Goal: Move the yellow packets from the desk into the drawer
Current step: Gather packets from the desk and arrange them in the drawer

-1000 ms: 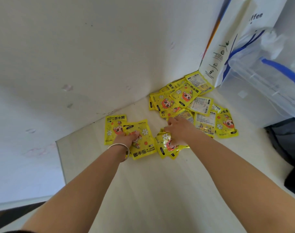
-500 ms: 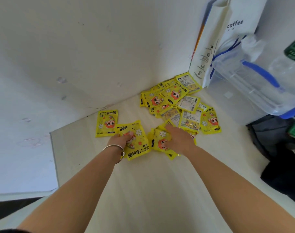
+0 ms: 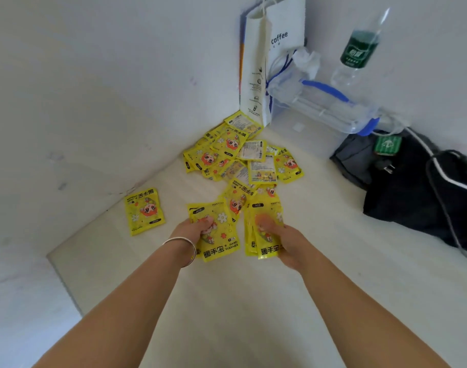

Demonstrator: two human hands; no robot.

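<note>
Honestly, we were barely started at this point. Our left hand [image 3: 194, 229] had its fingers curled round one yellow packet [image 3: 221, 240], with the thumb pressed on the front. Our right hand [image 3: 285, 240] was gripping a small bunch of packets [image 3: 264, 227] the same way. We couldn't say how many were in that bunch, or whether they were lifted or just resting on the desk [image 3: 253, 301].

Everything else was yet to be picked up. A big messy pile [image 3: 240, 158] sat further back in the corner by the wall, right up against a white paper bag [image 3: 269, 62]. One lone packet [image 3: 144, 211] lay off to the left on its own. The drawer wasn't in view at all, so we had no way of knowing if anything was in it.

Our guess was that most of the job was left: carry these two handfuls over, then go back several times for the pile. A clear plastic box [image 3: 320, 107], a water bottle [image 3: 360, 46] and a dark bag [image 3: 413, 187] crowded the right side.
</note>
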